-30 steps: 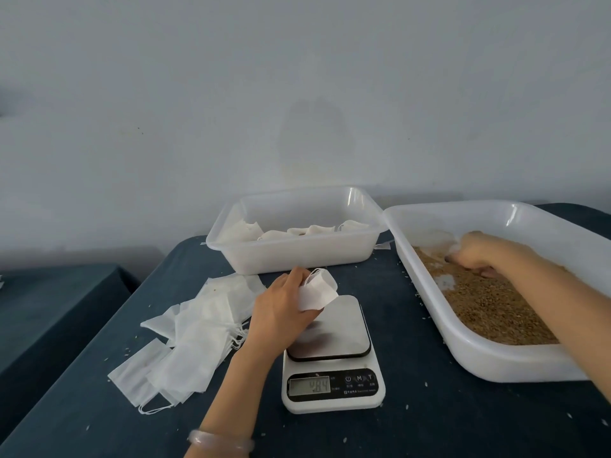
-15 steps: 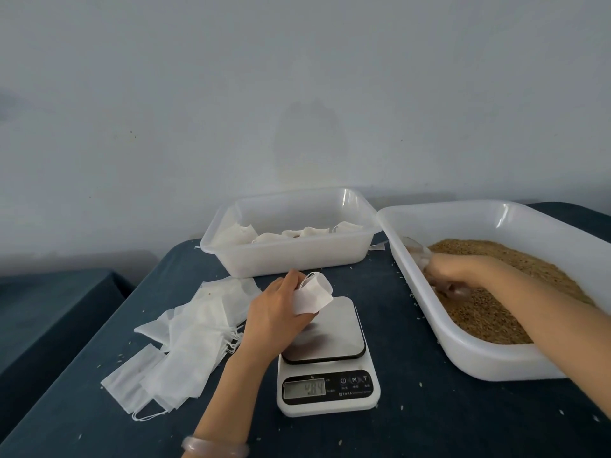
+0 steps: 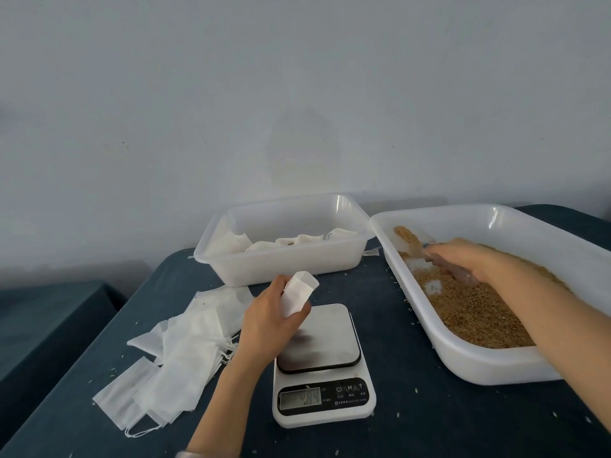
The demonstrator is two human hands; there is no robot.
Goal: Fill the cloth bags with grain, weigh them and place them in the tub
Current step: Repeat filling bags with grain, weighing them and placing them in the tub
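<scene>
Wall: we face a plain pale grey wall [image 3: 297, 94], faintly stained at its middle.
Bench: our bench [image 3: 413, 408] wears dark blue cloth.
Left: a lower surface [image 3: 49, 319], same cloth.
Light: soft, even.

scale [image 3: 322, 365] before tub [image 3: 281, 262], bags [image 3: 172, 352] left — grain tray [image 3: 496, 365] right

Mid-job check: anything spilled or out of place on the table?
Yes: loose grains lie scattered on the dark table beside the grain tub and around the scale. The empty bags lie in an untidy heap. Nothing looks damaged.
</scene>
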